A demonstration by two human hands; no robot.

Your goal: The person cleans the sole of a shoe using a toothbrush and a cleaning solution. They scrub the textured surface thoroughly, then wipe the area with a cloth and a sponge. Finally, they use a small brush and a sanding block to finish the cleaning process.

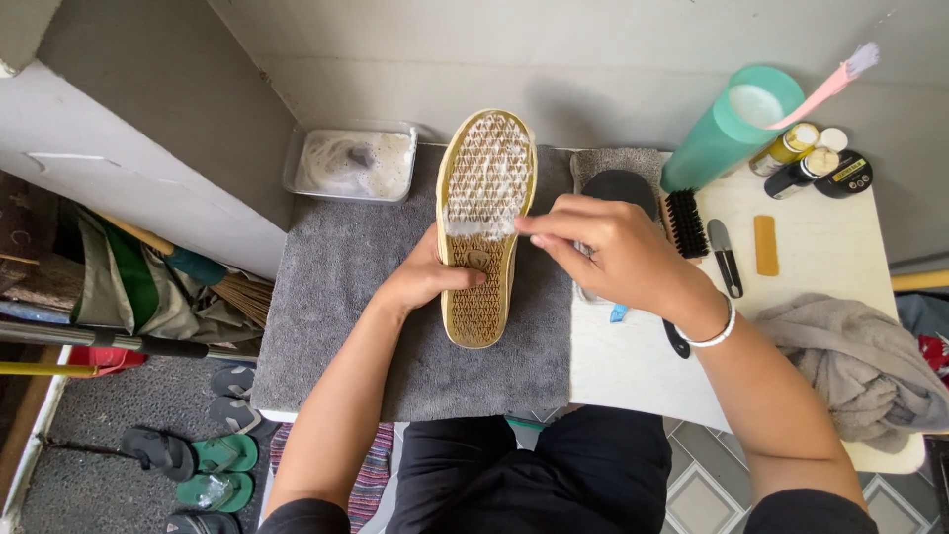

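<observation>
- The upper of the shoe (pixel 485 213) is turned away; only its sole is seen.
- Whatever is pinched by the right hand (pixel 613 252) is covered by its fingers and cannot be told.
- The left hand (pixel 425 277) is partly hidden behind the shoe.
- The dark oval object (pixel 620 186) is partly covered by the right hand.
- The grey cloth (pixel 860 366) is cut off by the right edge.
- The sandals (pixel 203 470) are clipped at the bottom edge.
</observation>
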